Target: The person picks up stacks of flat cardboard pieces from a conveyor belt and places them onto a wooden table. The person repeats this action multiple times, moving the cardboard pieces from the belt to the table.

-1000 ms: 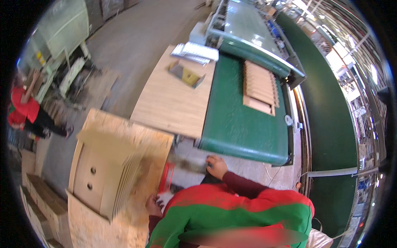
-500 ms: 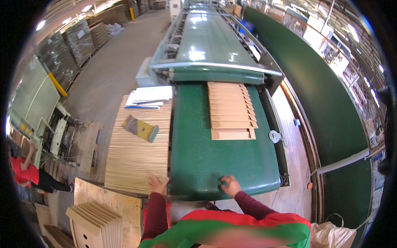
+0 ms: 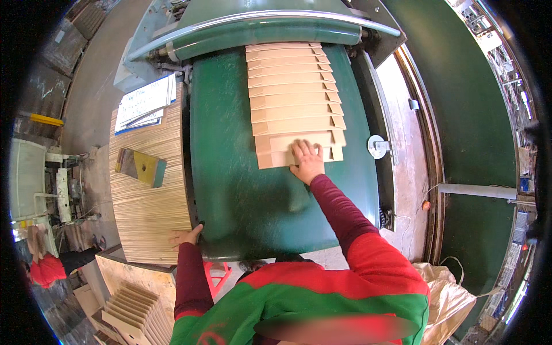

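Note:
A row of overlapping folded cardboard blanks (image 3: 296, 109) lies on the green conveyor belt (image 3: 224, 184) and runs up under the roller. My right hand (image 3: 307, 162) reaches forward and lies on the nearest blank with its fingers spread. My left hand (image 3: 186, 236) rests at the near right edge of a block of tightly packed cardboard sheets (image 3: 146, 224), fingers apart and thumb toward the belt. A yellow-and-brown block-like piece with a teal end (image 3: 141, 167) lies on top of that block, beyond my left hand.
White papers (image 3: 146, 103) lie at the far end of the packed sheets. A metal bar (image 3: 270, 17) crosses above the belt. Slotted cardboard pieces (image 3: 138, 310) stand on a wooden board at the lower left. A green panel (image 3: 483, 144) rises at the right. Another person in red (image 3: 49, 270) is far left.
My right hand has moved forward from the belt's near end onto the nearest blank. My left hand stays by the packed sheets. The view has tilted down and shifted.

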`<act>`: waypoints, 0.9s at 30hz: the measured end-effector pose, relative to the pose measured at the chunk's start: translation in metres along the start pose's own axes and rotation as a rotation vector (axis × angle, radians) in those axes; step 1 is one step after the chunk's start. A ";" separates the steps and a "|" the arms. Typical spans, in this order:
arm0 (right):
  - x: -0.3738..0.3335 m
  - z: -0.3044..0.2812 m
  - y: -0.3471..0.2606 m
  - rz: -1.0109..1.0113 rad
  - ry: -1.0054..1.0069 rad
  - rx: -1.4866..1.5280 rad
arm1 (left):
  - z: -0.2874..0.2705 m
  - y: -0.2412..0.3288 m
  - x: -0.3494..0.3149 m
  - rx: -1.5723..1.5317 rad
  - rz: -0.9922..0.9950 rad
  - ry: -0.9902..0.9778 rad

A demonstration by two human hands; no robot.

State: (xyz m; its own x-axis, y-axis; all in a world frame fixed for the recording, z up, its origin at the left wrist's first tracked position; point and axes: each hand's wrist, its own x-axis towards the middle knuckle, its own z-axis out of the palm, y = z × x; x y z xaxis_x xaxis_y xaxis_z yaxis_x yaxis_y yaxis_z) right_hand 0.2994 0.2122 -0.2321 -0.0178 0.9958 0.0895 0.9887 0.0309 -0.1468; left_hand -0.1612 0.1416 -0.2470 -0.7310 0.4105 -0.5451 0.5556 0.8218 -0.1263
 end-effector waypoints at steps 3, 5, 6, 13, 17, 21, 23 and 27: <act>0.010 0.005 0.003 0.034 -0.058 0.016 | 0.004 -0.001 0.007 -0.019 -0.023 -0.006; 0.023 0.002 0.012 0.119 -0.022 0.129 | 0.004 -0.003 0.008 -0.053 0.003 -0.003; 0.030 0.000 0.015 0.178 -0.069 0.174 | 0.004 -0.004 0.008 -0.067 0.001 -0.003; 0.104 -0.010 0.021 0.289 -0.349 0.047 | 0.008 -0.006 0.010 -0.132 -0.010 -0.018; 0.144 -0.023 0.035 0.153 -0.375 -0.081 | 0.013 -0.006 0.015 -0.054 -0.057 0.019; 0.165 -0.020 0.052 -0.082 -0.004 -0.082 | 0.015 -0.007 0.014 -0.051 -0.078 0.022; 0.176 -0.018 0.057 -0.050 -0.239 -0.066 | 0.014 -0.007 0.013 -0.067 -0.055 0.009; 0.215 -0.034 0.072 -0.039 -0.438 0.030 | 0.015 -0.008 0.013 -0.062 -0.074 -0.013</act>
State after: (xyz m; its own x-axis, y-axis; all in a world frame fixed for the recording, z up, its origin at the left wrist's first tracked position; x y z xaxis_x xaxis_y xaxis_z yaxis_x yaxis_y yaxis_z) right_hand 0.3714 0.4256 -0.1894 -0.1231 0.9362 -0.3293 0.9813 0.0654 -0.1808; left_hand -0.1698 0.1346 -0.2653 -0.7637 0.3428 -0.5470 0.4745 0.8726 -0.1156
